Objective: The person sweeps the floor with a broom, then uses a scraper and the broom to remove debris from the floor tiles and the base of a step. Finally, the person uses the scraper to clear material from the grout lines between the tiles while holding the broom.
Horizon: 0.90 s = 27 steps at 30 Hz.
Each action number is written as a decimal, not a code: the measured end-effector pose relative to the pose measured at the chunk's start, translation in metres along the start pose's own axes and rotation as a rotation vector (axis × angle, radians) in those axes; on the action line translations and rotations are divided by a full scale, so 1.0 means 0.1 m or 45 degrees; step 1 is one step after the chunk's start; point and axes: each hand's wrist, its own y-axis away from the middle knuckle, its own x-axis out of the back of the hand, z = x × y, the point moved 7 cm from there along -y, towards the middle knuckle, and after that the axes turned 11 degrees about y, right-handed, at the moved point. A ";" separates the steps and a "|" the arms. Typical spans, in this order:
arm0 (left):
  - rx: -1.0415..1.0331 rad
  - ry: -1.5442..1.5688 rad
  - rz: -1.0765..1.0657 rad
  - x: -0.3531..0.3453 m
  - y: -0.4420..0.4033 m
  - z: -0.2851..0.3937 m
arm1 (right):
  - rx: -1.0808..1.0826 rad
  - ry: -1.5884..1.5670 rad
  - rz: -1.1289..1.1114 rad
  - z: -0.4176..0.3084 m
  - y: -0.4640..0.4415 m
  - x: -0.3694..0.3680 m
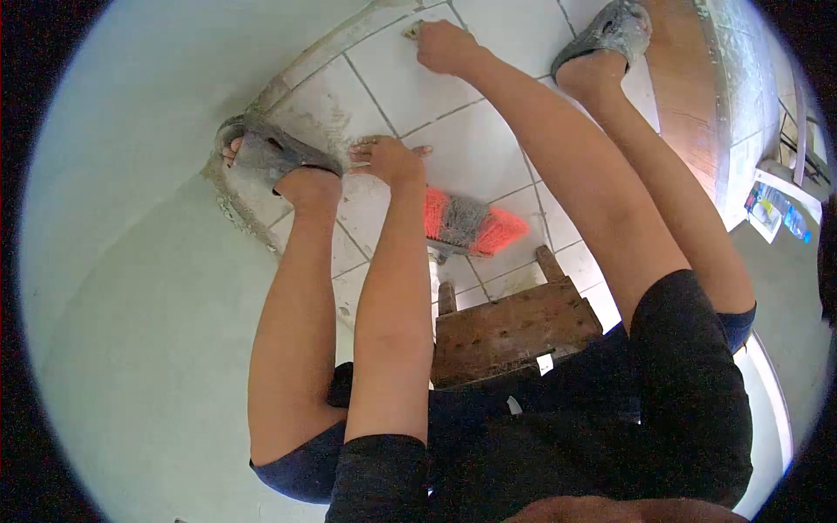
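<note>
My left hand (388,159) lies palm down on the white tiled floor (471,148), fingers spread, with nothing visible in it. Farther forward, my right hand (446,48) is closed around a small yellowish-brown piece (412,31) pressed against a tile; its kind is too small to tell. Pale smears and dirty grout lines mark the tiles. Just behind my left hand lies a broom head (462,222) with orange-red and grey bristles, its near side partly covered by my forearm.
A low wooden stool (514,336) stands between my legs. My feet wear dusty grey sandals (283,152), one against the pale wall (139,227). Brown wood-look flooring (684,87) runs along the right. A printed sheet or packet (776,209) and a plastic bottle (797,224) lie farther right.
</note>
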 end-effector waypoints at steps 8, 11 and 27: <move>0.019 -0.047 -0.061 0.02 -0.07 0.05 | 0.210 0.184 -0.018 -0.38 -0.08 -0.14; 0.020 -0.094 -0.135 -0.05 -0.06 0.04 | 0.215 0.113 0.137 -0.45 -0.22 -0.29; 0.041 -0.041 -0.199 0.06 0.01 0.02 | 0.101 0.217 -0.071 -0.54 -0.55 -0.43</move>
